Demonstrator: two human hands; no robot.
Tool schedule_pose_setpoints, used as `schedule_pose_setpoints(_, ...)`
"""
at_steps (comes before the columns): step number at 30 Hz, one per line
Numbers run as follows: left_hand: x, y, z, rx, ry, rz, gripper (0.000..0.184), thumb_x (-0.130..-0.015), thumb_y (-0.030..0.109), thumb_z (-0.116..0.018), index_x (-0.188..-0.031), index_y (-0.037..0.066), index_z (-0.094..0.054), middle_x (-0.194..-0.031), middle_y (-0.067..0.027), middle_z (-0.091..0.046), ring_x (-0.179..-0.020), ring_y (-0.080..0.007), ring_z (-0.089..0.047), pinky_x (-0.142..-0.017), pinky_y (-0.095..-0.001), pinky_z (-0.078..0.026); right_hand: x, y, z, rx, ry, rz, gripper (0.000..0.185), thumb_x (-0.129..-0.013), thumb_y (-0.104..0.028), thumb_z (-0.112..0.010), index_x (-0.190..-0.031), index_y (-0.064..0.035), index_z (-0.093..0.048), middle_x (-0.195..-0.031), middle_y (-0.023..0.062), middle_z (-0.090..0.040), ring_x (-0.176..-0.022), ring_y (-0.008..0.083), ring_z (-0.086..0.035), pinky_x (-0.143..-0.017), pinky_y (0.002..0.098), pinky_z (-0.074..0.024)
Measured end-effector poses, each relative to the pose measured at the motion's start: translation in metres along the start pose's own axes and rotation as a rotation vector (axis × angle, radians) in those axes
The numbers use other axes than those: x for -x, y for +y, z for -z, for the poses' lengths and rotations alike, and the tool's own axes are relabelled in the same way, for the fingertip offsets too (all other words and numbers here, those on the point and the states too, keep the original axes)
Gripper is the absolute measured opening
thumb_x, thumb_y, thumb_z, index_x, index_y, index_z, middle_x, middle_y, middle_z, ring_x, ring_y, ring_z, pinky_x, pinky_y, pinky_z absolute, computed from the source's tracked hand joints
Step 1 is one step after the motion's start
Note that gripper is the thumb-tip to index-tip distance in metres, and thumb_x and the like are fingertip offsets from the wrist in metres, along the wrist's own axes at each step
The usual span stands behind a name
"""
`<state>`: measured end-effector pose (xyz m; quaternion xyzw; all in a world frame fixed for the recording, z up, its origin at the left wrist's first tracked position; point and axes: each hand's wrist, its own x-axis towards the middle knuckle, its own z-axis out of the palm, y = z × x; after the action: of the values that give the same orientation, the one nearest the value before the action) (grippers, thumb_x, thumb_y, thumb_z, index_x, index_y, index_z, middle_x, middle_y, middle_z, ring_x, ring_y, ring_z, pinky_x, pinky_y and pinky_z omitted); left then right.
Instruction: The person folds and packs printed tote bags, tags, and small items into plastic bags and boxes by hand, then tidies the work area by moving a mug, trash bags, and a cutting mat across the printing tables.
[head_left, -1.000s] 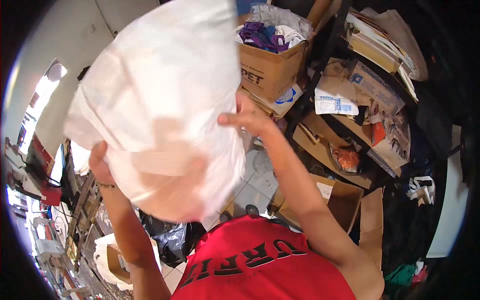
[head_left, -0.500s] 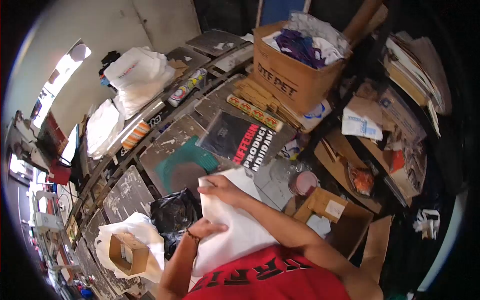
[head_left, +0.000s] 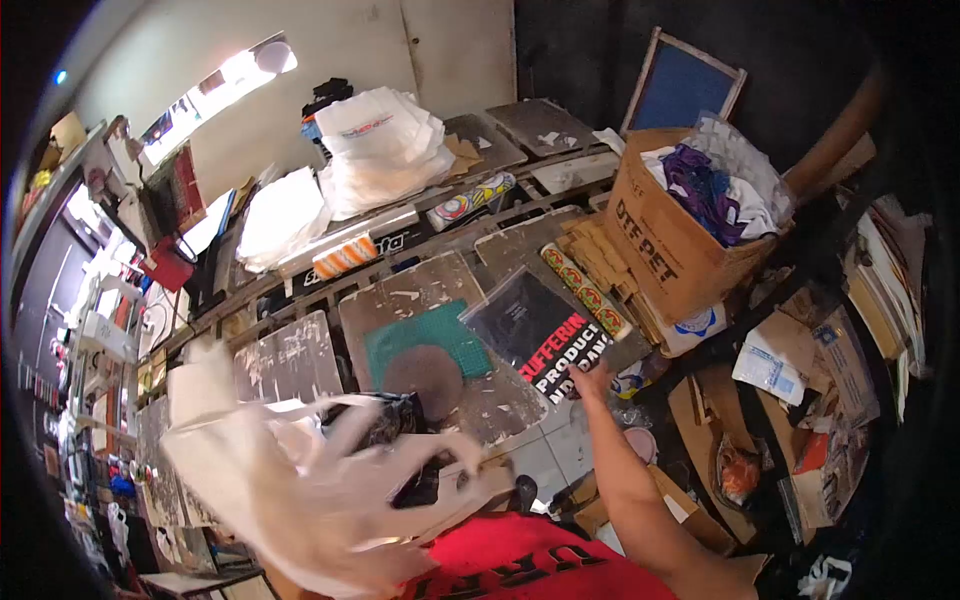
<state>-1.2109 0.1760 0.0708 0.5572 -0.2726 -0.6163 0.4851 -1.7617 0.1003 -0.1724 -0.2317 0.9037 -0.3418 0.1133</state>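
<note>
A large white bag [head_left: 290, 490], smeared by motion, swings at the lower left in front of me. It has loose strips or handle loops on its right side. My left hand is hidden behind it or lost in the blur. My right hand [head_left: 590, 383] reaches forward and grips the near right corner of a flat, folded black shirt in a clear packet [head_left: 510, 315]. Red and white lettering runs along its near side. The packet lies partly over a green mat [head_left: 400, 345] on a worn board.
Behind stand a stack of white bags [head_left: 385, 150] and a cardboard box of fabric [head_left: 660, 240]. A patterned roll [head_left: 585, 290] lies beyond the packet. A black plastic bag [head_left: 395, 420] is partly covered by the white bag. Cardboard scraps [head_left: 715, 430] lie at right.
My right hand has left the white bag and taken hold of the packet's corner. The white bag has swung left and opened out. The camera view has turned left.
</note>
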Motion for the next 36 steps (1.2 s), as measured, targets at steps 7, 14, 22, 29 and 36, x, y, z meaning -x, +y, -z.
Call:
schedule_pose_setpoints(7, 0.037, 0.016, 0.012, 0.128, 0.166, -0.161, 0.032, -0.075, 0.004, -0.075, -0.105, -0.004, -0.068, -0.103, -0.0114, -0.070, -0.091, -0.0204, -0.066, -0.085, -0.0338, -0.053, -0.044, 0.010, -0.050, -0.828, -0.387, -0.432, 0.051, -0.071, -0.007, -0.082, -0.113, 0.0058, -0.057, -0.108, 0.0172, -0.066, -0.097, 0.0253, -0.065, -0.082, 0.0391, -0.0517)
schedule_pose_setpoints(14, -0.026, -0.006, -0.063, -0.193, 0.071, -0.345, 0.025, -0.079, 0.012, -0.074, -0.098, -0.003, -0.071, -0.098, -0.0100, -0.071, -0.086, -0.0195, -0.066, -0.079, -0.0309, -0.053, -0.025, -0.079, 0.046, -0.622, -0.201, 0.302, 0.081, -0.082, 0.002, -0.068, -0.150, -0.0039, -0.025, -0.148, 0.0183, -0.036, -0.133, 0.0256, -0.040, -0.110, 0.0353, -0.0315)
schedule_pose_setpoints(22, -0.024, -0.044, -0.257, -0.830, 0.047, -0.915, 0.020, -0.081, 0.020, -0.065, -0.096, 0.006, -0.065, -0.077, -0.0209, -0.066, -0.073, -0.0418, -0.066, -0.061, -0.0473, -0.052, 0.043, -0.132, 0.223, -0.450, -0.659, 0.433, 0.048, -0.095, -0.023, -0.059, -0.138, -0.0028, -0.051, -0.125, 0.0127, -0.058, -0.104, 0.0227, -0.062, -0.091, 0.0327, -0.0470)
schedule_pose_setpoints(29, 0.020, -0.087, -0.339, -0.853, -0.687, -1.096, 0.060, -0.077, 0.017, -0.068, -0.134, 0.004, -0.053, -0.113, -0.0143, -0.062, -0.090, -0.0319, -0.065, -0.075, -0.0392, -0.053, 0.135, -0.085, 0.191, -1.066, -0.853, 0.042, 0.069, -0.086, -0.041, -0.072, -0.137, -0.0019, -0.048, -0.127, 0.0149, -0.055, -0.116, 0.0224, -0.055, -0.093, 0.0377, -0.0487)
schedule_pose_setpoints(36, -0.001, -0.041, -0.292, -0.585, -1.380, -0.504, 0.036, -0.087, 0.013, -0.067, -0.120, -0.001, -0.063, -0.104, -0.0141, -0.071, -0.091, -0.0212, -0.069, -0.083, -0.0347, -0.055, 0.115, -0.093, 0.232, -1.021, -0.530, -0.195, 0.033, -0.082, -0.030, -0.064, -0.104, -0.0045, -0.063, -0.095, 0.0081, -0.063, -0.088, 0.0225, -0.061, -0.079, 0.0355, -0.0489)
